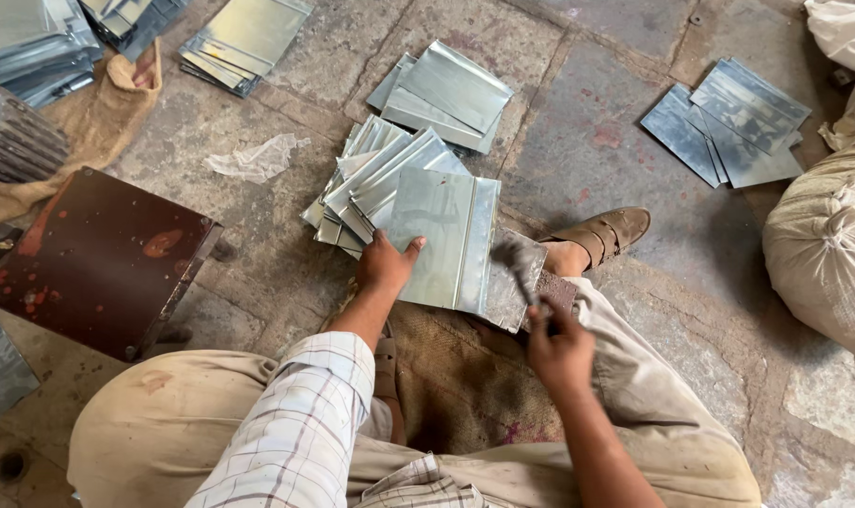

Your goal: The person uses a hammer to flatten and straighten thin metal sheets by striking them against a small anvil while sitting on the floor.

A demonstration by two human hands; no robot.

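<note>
Person sits on a stone-slab floor [625, 141], legs spread, a brown burlap mat [465, 376] between them. Left hand [386, 263] grips the lower left edge of a shiny rectangular galvanised sheet-metal piece with a folded seam [446, 240], thumb on top, fingers under; the piece lies at frame centre, partly over a fanned pile of similar folded metal sheets [375, 179]. Right hand [559, 350] is closed around the handle of a small hammer [519, 268]; its head is motion-blurred just over the sheet's right edge, contact cannot be told. Brown leather sandal on a foot [606, 233] sits just right of the sheet. More stacks of sheets: upper centre [451, 94], upper right [733, 122], upper left [244, 42]. Rusty dark-red metal block [98, 259] at left. Crumpled clear plastic scrap [256, 158] near the pile. Beige stuffed sack [827, 245] at the right edge.
</note>
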